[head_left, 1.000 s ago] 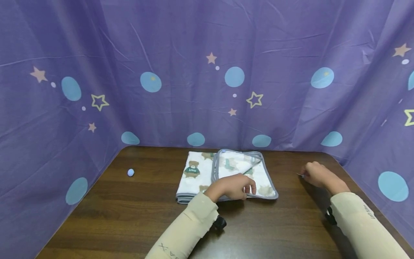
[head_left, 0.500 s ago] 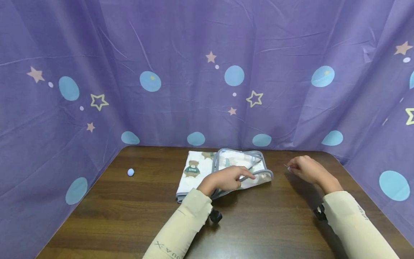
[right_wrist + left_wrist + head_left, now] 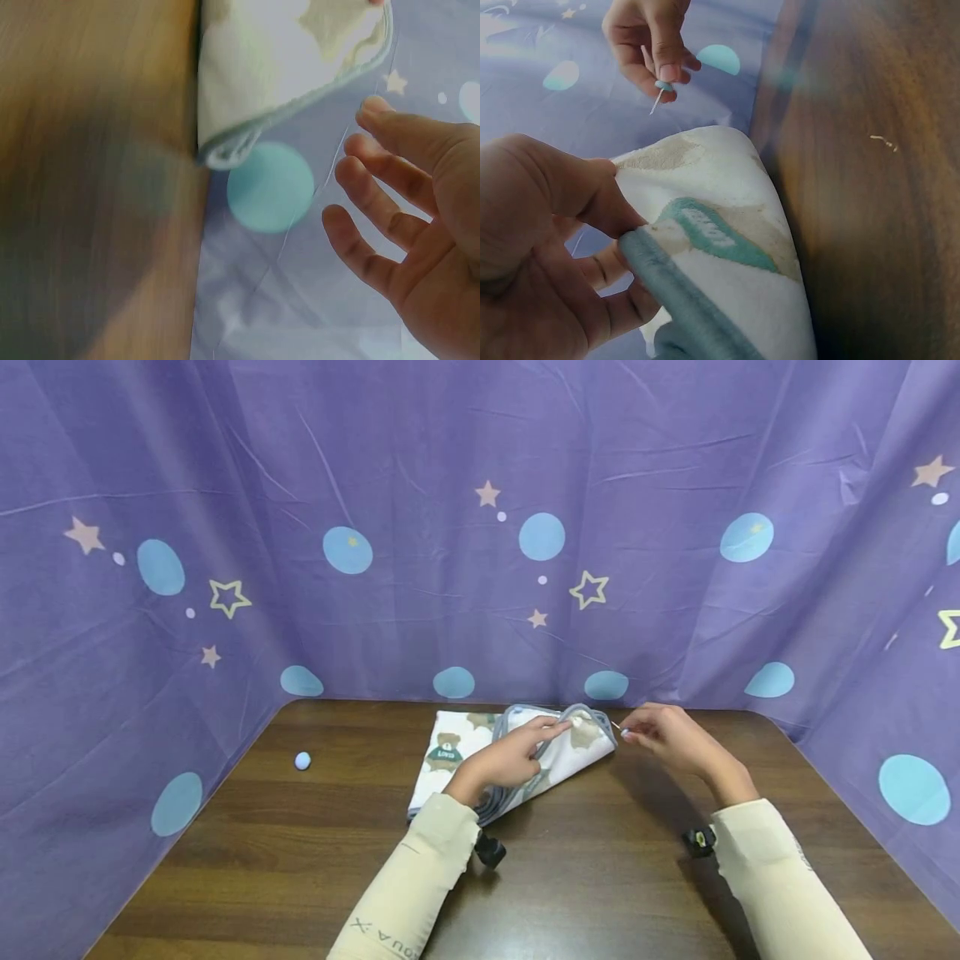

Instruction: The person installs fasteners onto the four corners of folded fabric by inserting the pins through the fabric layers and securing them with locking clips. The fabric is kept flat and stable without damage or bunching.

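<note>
A white baby blanket (image 3: pixel 567 755) with grey edging and bear prints lies folded on the table, its right part drawn up in a slanting fold. My left hand (image 3: pixel 506 758) pinches the grey edging; in the left wrist view, thumb and fingers hold that edge raised. Just beyond the fold's right corner, my right hand (image 3: pixel 671 739) pinches a pin with a pale blue head (image 3: pixel 664 86), its thin shaft (image 3: pixel 657 101) pointing out from the fingertips. The right wrist view shows my right fingers (image 3: pixel 367 255) bent, the pin not visible there.
A small pale blue ball (image 3: pixel 302 761) sits at the left of the brown wooden table (image 3: pixel 300 860). A purple curtain (image 3: pixel 420 610) with stars and dots stands round the table's back and sides. A tiny light scrap (image 3: pixel 885 142) lies on the wood in the left wrist view.
My left hand has lifted the blanket's front right edge and carried it back over the rest. The right hand has moved left with the pin, close to the blanket's corner.
</note>
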{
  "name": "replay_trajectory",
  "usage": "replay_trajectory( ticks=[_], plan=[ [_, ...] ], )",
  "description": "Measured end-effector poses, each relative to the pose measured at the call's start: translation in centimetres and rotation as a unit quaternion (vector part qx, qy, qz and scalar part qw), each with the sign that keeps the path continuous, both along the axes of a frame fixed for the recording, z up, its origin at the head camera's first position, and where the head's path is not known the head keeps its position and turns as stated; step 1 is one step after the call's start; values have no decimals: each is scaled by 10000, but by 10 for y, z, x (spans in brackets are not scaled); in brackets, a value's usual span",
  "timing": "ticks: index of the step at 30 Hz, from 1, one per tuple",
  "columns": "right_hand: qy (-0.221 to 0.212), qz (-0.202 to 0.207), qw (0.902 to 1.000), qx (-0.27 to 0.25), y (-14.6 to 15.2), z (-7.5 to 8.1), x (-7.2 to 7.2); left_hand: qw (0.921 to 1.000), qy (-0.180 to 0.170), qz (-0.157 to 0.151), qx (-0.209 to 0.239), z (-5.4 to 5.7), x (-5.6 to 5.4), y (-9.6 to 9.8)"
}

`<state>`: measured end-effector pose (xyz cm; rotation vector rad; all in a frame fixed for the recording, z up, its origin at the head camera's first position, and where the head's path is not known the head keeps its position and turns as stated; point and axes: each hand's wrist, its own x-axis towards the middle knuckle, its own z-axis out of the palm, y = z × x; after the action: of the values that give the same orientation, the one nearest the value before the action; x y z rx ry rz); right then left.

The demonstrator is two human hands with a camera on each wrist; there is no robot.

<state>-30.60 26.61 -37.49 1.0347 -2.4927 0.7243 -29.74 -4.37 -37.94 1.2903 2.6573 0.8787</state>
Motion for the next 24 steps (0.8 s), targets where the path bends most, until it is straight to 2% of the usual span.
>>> replay_trajectory(
  ticks=[5, 8, 14, 17, 24],
  plan=[
    [-270, 149, 9992, -270, -21, -1, -2, 9998, -103, 108, 143, 2, -1, -3],
    [-530, 18, 9981, -317, -31, 1, -2, 9997, -162, 153, 102, 3, -2, -3],
    [-1000, -85, 9939, -455, -46, 6, -3, 9999, -55, 128, 65, 5, -1, -4],
    [-1047, -112, 9935, -433, -50, 5, -5, 9999, -41, 91, 50, 7, -1, -5],
    [-852, -138, 9947, -567, -56, -3, -10, 9997, -217, -90, -97, 9, 1, -4]
  ],
)
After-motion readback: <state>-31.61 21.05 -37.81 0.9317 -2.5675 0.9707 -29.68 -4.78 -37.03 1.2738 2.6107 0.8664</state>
